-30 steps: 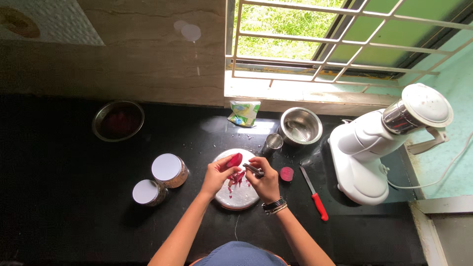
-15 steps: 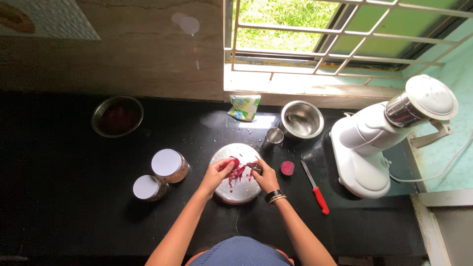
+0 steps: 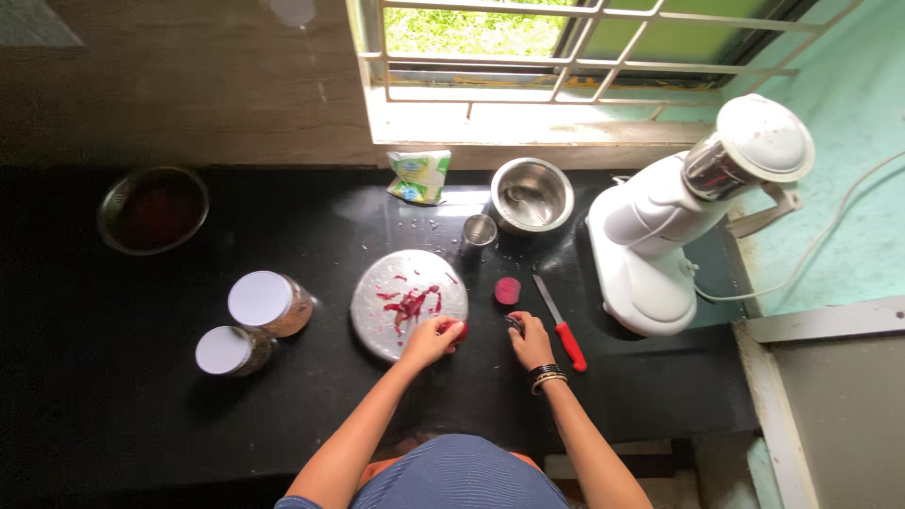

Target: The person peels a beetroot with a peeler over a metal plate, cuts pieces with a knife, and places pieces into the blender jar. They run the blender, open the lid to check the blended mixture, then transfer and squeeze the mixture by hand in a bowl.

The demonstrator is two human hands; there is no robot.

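Observation:
A round steel plate (image 3: 382, 325) lies on the black counter with red beetroot peelings (image 3: 411, 303) on it. My left hand (image 3: 434, 337) rests at the plate's near right rim, closed around a red beetroot piece (image 3: 459, 331). My right hand (image 3: 529, 341) is on the counter to the right of the plate, gripping a dark peeler (image 3: 513, 323). A cut beetroot half (image 3: 507, 290) lies just beyond my right hand. A red-handled knife (image 3: 559, 323) sits beside my right hand.
A white mixer grinder (image 3: 674, 224) stands at the right. A steel bowl (image 3: 533, 195), small steel tumbler (image 3: 479, 231) and green packet (image 3: 419, 176) sit near the window. Two white-lidded jars (image 3: 256, 307) and a bowl with red contents (image 3: 153, 209) are at the left.
Both hands have drawn back from over the plate. The left went to its near right rim with the beetroot; the right moved onto the counter beside the knife. The camera view shifted right.

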